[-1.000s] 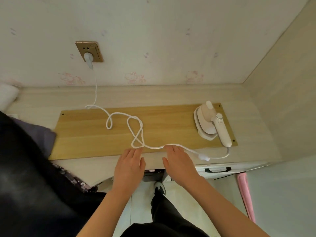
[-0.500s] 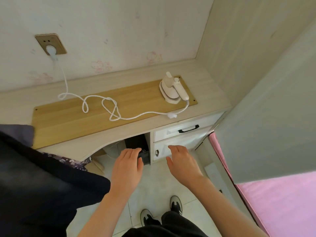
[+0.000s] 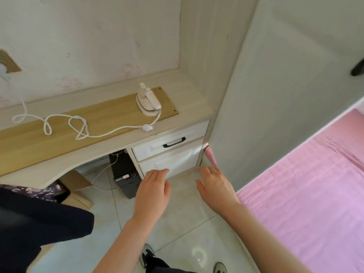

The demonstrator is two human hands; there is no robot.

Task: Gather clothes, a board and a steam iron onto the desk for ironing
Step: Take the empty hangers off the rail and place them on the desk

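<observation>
Head view: left hand [image 3: 152, 191] and right hand [image 3: 215, 187] hover over the floor, fingers relaxed, grasping nothing; steam iron [image 3: 148, 101] stands at the board's [image 3: 59, 133] right end on the desk [image 3: 189, 107].

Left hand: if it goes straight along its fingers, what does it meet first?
Likely the white lower cabinet front, just below the black-handled drawer. The left hand is open with its fingers aimed at it, and nothing shows between them. Depth is unclear.
</observation>
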